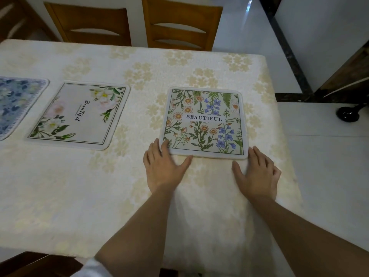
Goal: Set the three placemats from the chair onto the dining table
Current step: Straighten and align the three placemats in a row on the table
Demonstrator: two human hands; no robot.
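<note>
Two bare forearms reach forward from the bottom edge over the dining table [60, 196], which is covered by a cream tablecloth [199, 62] with a pale floral pattern. A bit of white sleeve [93, 268] shows at the lower edge beside the left arm. The left hand [162, 166] lies flat on the cloth with fingers spread, gripping nothing; its fingertips rest on the near left corner of the wildflower placemat [203, 121], the thumb stretched along the near edge. The right hand [257, 172] is also open and flat, palm down on the cloth, its fingertips touching the near right corner of the same mat, with the outer fingers slightly curled. The hands are apart, one at each near corner.

That mat lies flat near the right end of the table, printed with orange daisies, blue flowers and the word BEAUTIFUL in the middle. Left of it, well apart, a white rose placemat [79, 114] lies flat at a slight angle, with slanted script lettering. Just beside that one, at the left border of the view, a blue floral placemat [16, 104] is partly cut off. All three mats are on the table.

Beyond the far edge stand two wooden chairs [179, 25], backs upright, pushed close to the table. To the right is pale glossy floor [329, 166] crossed by a dark strip.
</note>
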